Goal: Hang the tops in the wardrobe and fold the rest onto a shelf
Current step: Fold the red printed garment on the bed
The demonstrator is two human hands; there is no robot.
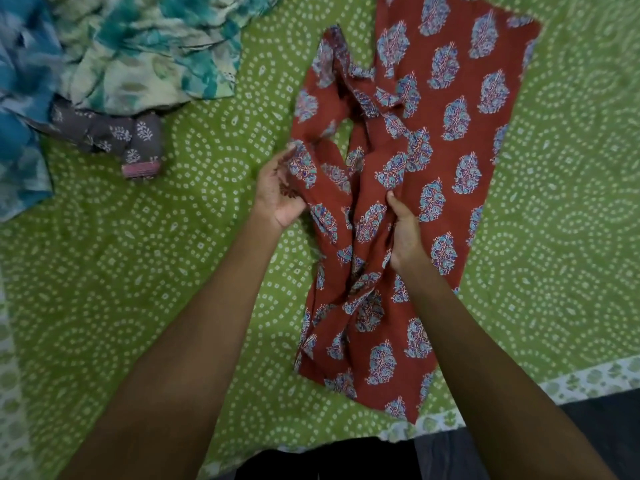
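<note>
- While the rust-red printed garment [433, 140] lies spread on the bed's green dotted bedsheet [145, 271], both hands work at its rumpled middle; its right side lies flat, its left side is bunched into folds.
- The left hand [278, 192] holds the garment's left edge, fingers curled round the cloth with the palm turned up; probably to draw that edge out so the piece lies square.
- The right hand [405, 230] grips a gathered ridge of cloth near the centre, thumb on top (its other fingers are hidden under the fabric); it seems to anchor the piece while the other side is pulled.
- A teal and cream floral garment [145, 46] and a grey printed piece [114, 133] lie heaped at the far left, well apart from the red one; likely waiting their turn.
- No wardrobe or shelf is in view; by my reading, the folding has barely begun.
</note>
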